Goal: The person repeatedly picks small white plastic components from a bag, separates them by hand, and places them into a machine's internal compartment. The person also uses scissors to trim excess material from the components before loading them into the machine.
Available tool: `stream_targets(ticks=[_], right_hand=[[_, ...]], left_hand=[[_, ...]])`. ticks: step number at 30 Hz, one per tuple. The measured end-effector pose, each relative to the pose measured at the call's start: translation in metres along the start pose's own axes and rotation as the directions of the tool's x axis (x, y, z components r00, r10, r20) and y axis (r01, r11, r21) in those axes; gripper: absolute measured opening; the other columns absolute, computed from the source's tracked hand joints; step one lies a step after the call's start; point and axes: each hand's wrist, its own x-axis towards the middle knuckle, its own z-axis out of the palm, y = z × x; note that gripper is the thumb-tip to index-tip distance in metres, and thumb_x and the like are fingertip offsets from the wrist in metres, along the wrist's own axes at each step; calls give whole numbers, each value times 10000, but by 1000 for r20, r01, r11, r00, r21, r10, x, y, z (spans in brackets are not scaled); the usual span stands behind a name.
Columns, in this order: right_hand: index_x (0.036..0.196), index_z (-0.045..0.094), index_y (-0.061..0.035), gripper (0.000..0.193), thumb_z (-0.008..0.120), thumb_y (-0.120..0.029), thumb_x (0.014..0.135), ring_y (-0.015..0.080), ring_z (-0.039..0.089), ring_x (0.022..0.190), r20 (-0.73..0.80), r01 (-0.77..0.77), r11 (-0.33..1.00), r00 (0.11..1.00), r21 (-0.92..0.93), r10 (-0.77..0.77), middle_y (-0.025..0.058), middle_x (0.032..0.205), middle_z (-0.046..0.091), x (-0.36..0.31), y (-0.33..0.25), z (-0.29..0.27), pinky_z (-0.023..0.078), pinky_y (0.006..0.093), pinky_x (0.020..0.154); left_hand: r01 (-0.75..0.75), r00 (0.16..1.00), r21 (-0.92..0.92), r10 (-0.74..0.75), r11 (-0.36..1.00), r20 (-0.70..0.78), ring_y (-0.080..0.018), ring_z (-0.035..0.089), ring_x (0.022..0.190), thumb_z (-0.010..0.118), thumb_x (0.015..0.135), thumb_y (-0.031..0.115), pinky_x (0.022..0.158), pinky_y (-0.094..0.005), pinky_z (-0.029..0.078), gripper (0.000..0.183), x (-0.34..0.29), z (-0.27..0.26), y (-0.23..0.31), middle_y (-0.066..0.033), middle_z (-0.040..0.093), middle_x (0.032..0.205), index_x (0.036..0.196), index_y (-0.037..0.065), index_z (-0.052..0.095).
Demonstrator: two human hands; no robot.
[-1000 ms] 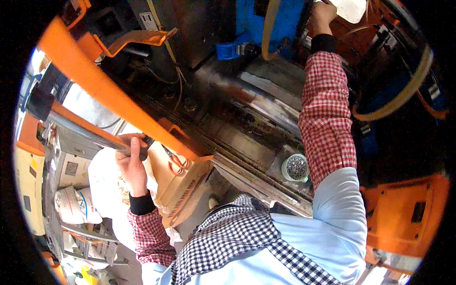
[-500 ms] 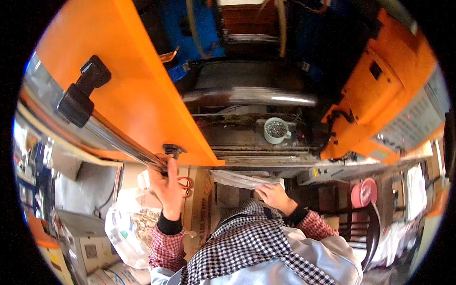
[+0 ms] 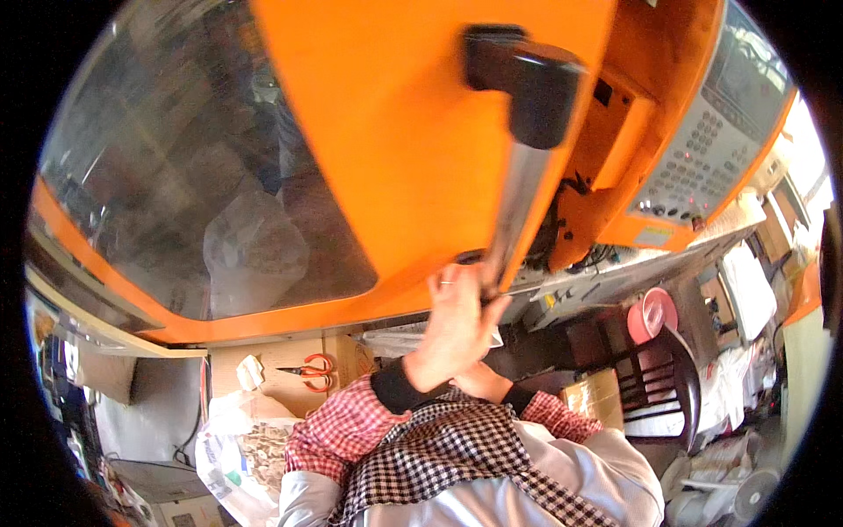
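Note:
My left hand (image 3: 452, 327) is at the lower end of the long metal door handle (image 3: 514, 202), its fingers and thumb around the bar. The handle has black end mounts and sits on an orange sliding door (image 3: 413, 167) with a dark window (image 3: 219, 193). My right hand (image 3: 483, 383) is low in front of my body, partly behind my left wrist; its fingers are hidden. Nearest to it is a pale plastic-covered strip (image 3: 395, 341) below the door edge. The door now covers the machine's inside and the cup seen there earlier.
Right of the door stands an orange control panel (image 3: 702, 167) with many buttons. Orange-handled pliers (image 3: 316, 372) lie on a cardboard box at left, beside a white bag (image 3: 230, 448) of small pieces. A dark chair (image 3: 654, 386), a pink bucket (image 3: 652, 316) and a carton (image 3: 595, 400) stand at right.
The orange door has slid right across the machine opening, with my left hand moving along on its handle. My right hand has shifted slightly left and down, behind my left wrist.

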Motion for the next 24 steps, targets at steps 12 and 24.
stream_targets(ticks=[12,24], right_hand=[[1036,565,-38,226,448,-184,911,222,520,1011,40,-201,967,980,156,197,132,1015,579,-23,13,-72,417,389,863],[1015,560,-26,221,442,-186,919,264,526,968,437,152,983,895,-102,-93,147,995,569,35,34,-57,428,401,826]], left_hand=[[-99,995,-186,92,978,-49,-285,457,960,563,767,175,848,-434,329,298,55,123,58,-143,512,954,980,-21,491],[-113,986,-121,96,986,-136,-258,481,959,498,762,244,892,-393,327,441,68,156,71,-139,512,1005,1086,-54,465]])
